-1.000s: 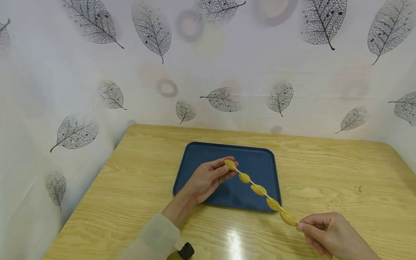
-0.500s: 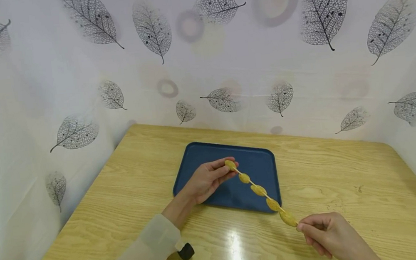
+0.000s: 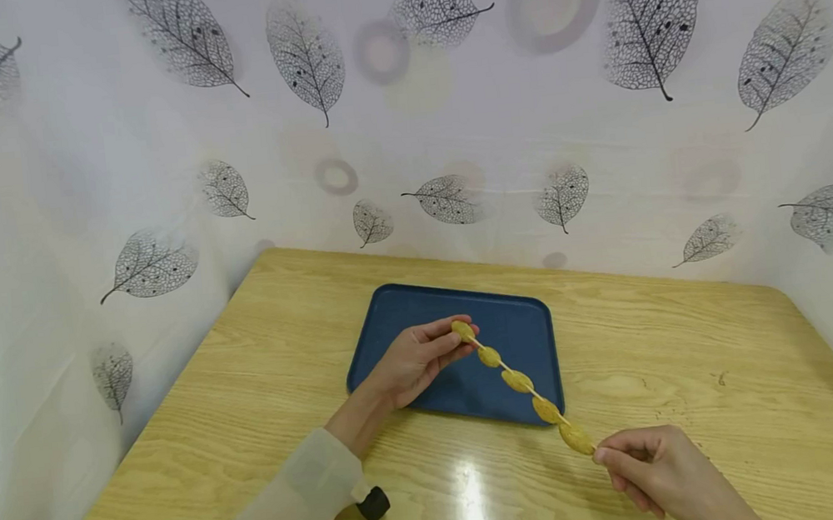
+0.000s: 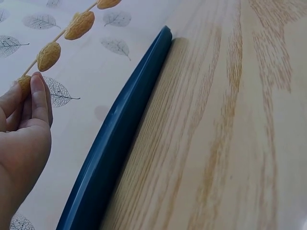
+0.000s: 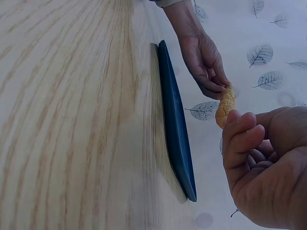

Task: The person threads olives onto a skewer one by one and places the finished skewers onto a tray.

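Observation:
A thin skewer carries several golden-brown, wrinkled oval pieces, spaced apart along the stick. It slants from far left to near right, held up in the air. At its far end, my left hand pinches the last piece between thumb and fingers, above the blue tray. My right hand pinches the near end of the stick, just past the largest-looking piece. The left wrist view shows the left fingertips closed on the end piece. Seen from the right wrist, the pieces line up and overlap, so the stick is hidden.
The blue rectangular tray lies on a light wooden table, beneath the left hand. White cloth printed with leaves surrounds the table at the back and sides. A small black object is at the left sleeve's cuff.

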Available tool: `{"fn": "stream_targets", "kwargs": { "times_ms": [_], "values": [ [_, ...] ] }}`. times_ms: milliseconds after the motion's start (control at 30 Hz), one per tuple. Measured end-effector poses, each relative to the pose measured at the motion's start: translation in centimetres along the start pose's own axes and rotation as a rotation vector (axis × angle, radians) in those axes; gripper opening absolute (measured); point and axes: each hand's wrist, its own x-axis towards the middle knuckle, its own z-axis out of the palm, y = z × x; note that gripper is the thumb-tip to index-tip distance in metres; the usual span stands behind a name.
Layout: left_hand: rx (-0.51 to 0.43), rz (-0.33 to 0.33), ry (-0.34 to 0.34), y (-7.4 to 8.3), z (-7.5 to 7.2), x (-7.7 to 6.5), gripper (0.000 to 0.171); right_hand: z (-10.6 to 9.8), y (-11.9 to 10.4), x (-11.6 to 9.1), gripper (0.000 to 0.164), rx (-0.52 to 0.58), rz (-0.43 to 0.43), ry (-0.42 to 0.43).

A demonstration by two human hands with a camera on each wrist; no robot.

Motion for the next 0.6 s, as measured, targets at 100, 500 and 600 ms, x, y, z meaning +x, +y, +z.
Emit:
{"fn": "stream_targets", "kwargs": {
  "times_ms": [100,500,600],
  "values": [
    [0.004,0.002,-0.002,0.0,0.03,0.04,0.04,0.01,-0.05,0.0,0.029,-0.003,0.004,0.001],
    [0.011,-0.003,0.011,-0.07,-0.05,0.06,0.04,0.05,0.09,0.11,0.028,-0.013,-0.018,-0.004],
    [0.013,-0.004,0.013,-0.01,0.02,-0.02,0.041,0.07,0.09,0.14,0.029,-0.021,-0.032,-0.005]
  ]
}}
